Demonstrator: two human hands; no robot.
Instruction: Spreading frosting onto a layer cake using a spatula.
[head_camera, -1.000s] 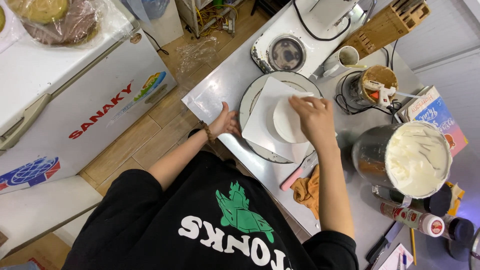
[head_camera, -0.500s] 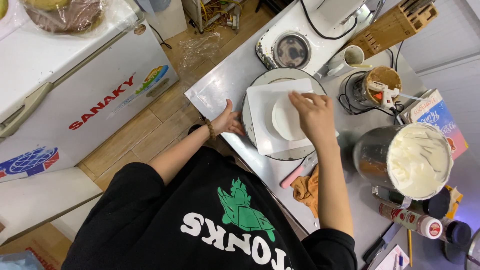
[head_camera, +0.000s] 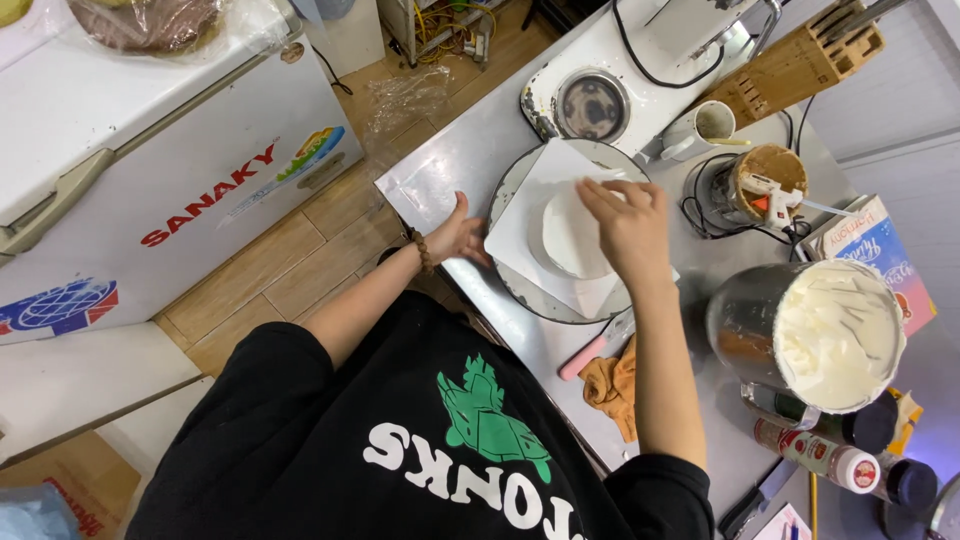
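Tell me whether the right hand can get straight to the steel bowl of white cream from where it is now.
Probably yes. The right hand rests on the white cake round on the turntable, and the steel bowl of white cream stands open on that same side, with only bare steel counter between them.

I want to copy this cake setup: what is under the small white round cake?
The white round cake sits on a square white sheet, which lies on a round turntable. The right hand covers the cake's right edge; the turntable's centre is hidden by the sheet.

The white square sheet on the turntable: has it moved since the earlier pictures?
Yes. The white square sheet has turned on the turntable: judged against the fixed round burner, a corner now points toward it, where a flat edge faced it before.
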